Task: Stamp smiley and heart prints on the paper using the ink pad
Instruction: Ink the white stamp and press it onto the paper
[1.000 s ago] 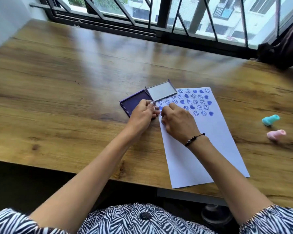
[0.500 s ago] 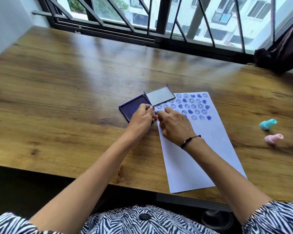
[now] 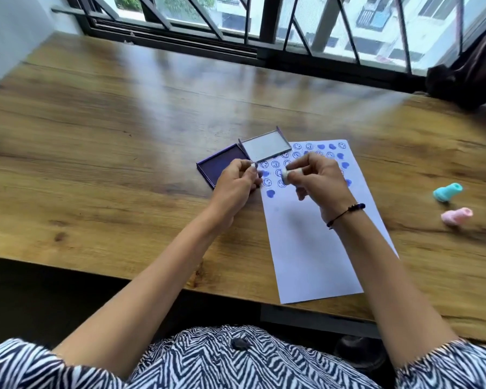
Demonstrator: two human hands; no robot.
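Hands raised over paper (image 3: 314, 248): right hand (image 3: 317, 181) grip clamped on white stamp (image 3: 291, 174); left hand (image 3: 236, 183) pinches small white piece (image 3: 253, 165), beside open ink pad (image 3: 222, 165).

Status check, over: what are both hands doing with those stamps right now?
Left hand and right hand each pinch a small white stamp above the paper. Ink pad open. Nothing in the way.

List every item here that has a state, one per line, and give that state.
Ink pad: open, lid swung back onto the paper's corner.
Paper: flat on the table, top part stamped, lower part blank.
White stamp: held in the right hand, lifted off the paper.
Left hand: fingers closed on a small white piece.
Teal stamp: lying on its side.
Pink stamp: lying on its side.
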